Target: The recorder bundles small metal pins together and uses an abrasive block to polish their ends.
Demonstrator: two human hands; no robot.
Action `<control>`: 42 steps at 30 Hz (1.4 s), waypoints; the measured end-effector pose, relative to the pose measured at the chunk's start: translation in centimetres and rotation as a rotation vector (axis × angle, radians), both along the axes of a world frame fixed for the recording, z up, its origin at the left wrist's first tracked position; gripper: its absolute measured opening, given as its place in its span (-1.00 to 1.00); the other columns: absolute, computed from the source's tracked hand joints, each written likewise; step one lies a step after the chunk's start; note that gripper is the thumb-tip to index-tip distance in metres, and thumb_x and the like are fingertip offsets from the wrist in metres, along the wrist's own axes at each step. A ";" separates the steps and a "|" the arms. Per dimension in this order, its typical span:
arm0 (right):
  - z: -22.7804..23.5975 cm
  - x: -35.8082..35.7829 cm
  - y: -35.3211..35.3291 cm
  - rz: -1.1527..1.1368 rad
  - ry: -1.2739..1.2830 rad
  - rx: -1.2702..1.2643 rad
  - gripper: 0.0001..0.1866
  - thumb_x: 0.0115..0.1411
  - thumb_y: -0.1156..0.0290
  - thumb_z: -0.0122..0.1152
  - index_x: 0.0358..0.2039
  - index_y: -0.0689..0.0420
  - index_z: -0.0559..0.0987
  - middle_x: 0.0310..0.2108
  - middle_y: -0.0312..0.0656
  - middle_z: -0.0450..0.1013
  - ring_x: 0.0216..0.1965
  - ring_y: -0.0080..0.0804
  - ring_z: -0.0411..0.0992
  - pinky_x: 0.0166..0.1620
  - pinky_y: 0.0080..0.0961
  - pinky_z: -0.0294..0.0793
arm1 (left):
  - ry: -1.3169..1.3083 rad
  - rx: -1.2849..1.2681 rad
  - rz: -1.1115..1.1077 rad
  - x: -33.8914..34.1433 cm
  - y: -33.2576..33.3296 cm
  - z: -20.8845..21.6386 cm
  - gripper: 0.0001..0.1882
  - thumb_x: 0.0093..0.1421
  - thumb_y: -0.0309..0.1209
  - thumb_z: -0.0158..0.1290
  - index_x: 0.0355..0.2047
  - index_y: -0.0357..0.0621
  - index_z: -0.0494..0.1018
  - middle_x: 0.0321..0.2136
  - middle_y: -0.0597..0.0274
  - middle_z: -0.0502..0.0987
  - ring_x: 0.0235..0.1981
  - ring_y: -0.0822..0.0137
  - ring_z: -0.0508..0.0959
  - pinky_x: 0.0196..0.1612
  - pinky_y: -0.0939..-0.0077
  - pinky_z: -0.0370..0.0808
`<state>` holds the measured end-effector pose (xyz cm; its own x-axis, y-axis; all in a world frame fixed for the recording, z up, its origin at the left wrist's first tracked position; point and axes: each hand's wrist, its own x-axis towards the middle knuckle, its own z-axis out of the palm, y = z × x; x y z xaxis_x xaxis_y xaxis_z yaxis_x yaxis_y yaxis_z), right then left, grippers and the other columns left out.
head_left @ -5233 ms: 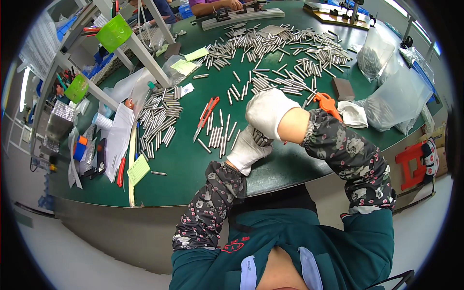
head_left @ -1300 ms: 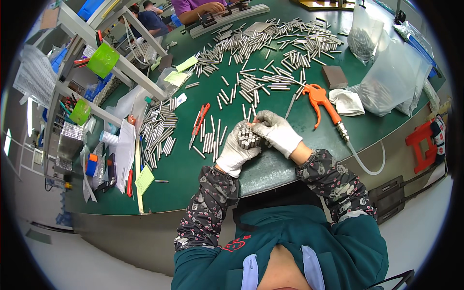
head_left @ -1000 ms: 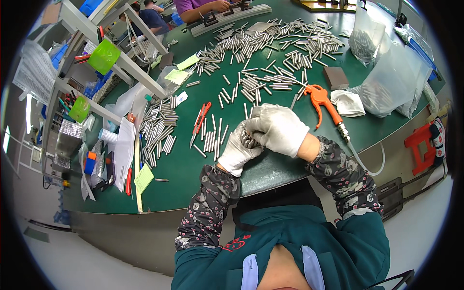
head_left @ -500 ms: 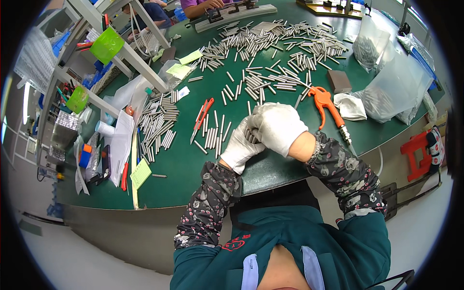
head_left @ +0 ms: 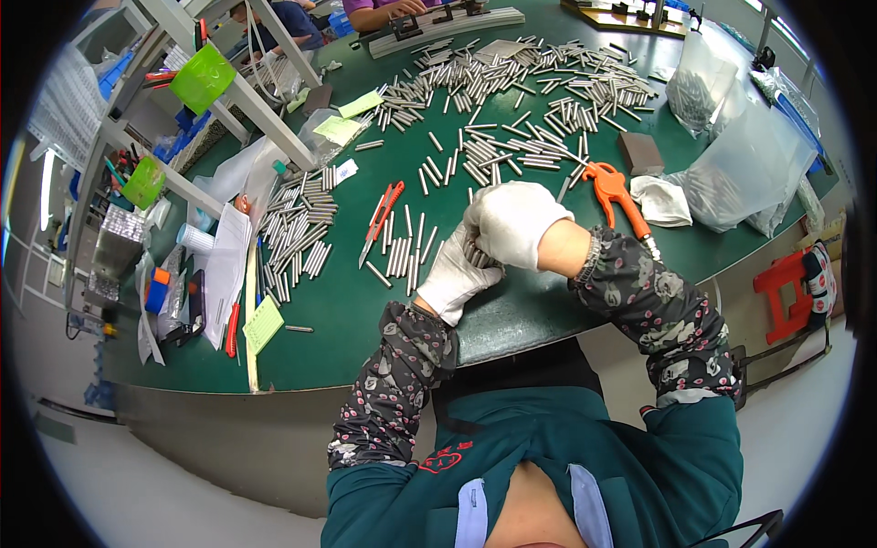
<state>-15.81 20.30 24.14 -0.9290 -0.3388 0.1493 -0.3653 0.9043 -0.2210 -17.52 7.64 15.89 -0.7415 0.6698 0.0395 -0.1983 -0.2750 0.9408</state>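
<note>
Both hands wear white fabric gloves and meet above the near edge of the green desk (head_left: 347,320). The left hand (head_left: 454,274) cups a bundle of short silver metal rods (head_left: 475,253), fingers curled closed around it. The right hand (head_left: 513,222) lies over the bundle's top, fingers closed on the same rods. Loose rods of the same kind (head_left: 402,251) lie at nine o'clock of the hands; a red-handled cutter (head_left: 382,217) sits at ten o'clock. An orange air blow gun (head_left: 614,192) rests at two o'clock.
</note>
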 end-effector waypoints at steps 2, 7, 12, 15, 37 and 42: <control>0.0 -0.1 -0.2 0.012 0.003 0.052 -0.88 -0.23 0.41 0.04 -0.63 0.12 0.51 -0.58 -0.11 0.42 -0.50 -0.15 0.39 -0.43 -0.36 0.37 | 0.056 -0.047 0.023 0.0 -0.1 0.1 -0.18 -0.30 -0.78 0.00 0.05 -0.11 0.03 -0.09 0.35 0.25 -0.03 0.44 0.26 -0.04 0.60 0.24; -0.6 0.2 0.1 0.036 0.077 0.057 -0.90 -0.21 0.43 0.03 -0.63 0.11 0.51 -0.59 -0.12 0.40 -0.50 -0.16 0.38 -0.42 -0.36 0.36 | 0.053 0.000 0.009 0.2 0.1 0.3 -0.21 -0.29 -0.77 0.01 0.03 -0.13 0.05 -0.10 0.34 0.26 -0.05 0.44 0.29 -0.05 0.60 0.25; 0.9 0.3 1.3 0.020 0.211 -0.047 -0.90 -0.20 0.41 0.07 -0.60 0.11 0.48 -0.59 -0.16 0.37 -0.49 -0.22 0.36 -0.41 -0.37 0.35 | -0.090 0.054 0.008 0.2 -0.2 0.4 -0.25 -0.30 -0.72 0.08 -0.02 -0.12 0.10 -0.15 0.35 0.30 -0.08 0.44 0.29 -0.07 0.58 0.26; 1.5 0.5 1.9 0.029 0.146 -0.133 -0.89 -0.17 0.42 0.01 -0.59 0.09 0.51 -0.56 -0.13 0.41 -0.47 -0.19 0.39 -0.38 -0.37 0.37 | -0.012 -0.073 0.003 0.1 -0.1 0.1 -0.23 -0.29 -0.75 0.04 0.01 -0.10 0.07 -0.17 0.37 0.30 -0.12 0.47 0.31 -0.11 0.60 0.29; -1.8 -4.4 -13.4 0.209 -0.386 -0.539 -0.81 -0.15 0.40 0.04 -0.49 0.20 0.49 -0.66 -0.20 0.38 -0.60 -0.48 0.38 -0.47 -0.60 0.38 | 0.183 0.061 -0.004 0.0 -2.1 -1.6 -0.54 -0.05 -0.51 0.00 -0.09 -0.19 0.19 -0.17 0.24 0.32 -0.14 0.44 0.31 -0.11 0.58 0.29; -1.9 -6.8 -14.6 -0.031 -0.703 -0.856 -0.58 -0.09 0.46 0.02 -0.15 0.30 0.33 -0.56 -0.18 0.39 -0.65 -0.53 0.36 -0.59 -0.62 0.37 | -0.098 0.136 -0.151 0.0 -2.2 -1.5 -0.55 0.01 -0.47 -0.02 -0.06 -0.16 0.18 -0.11 0.25 0.28 -0.08 0.42 0.28 -0.05 0.56 0.23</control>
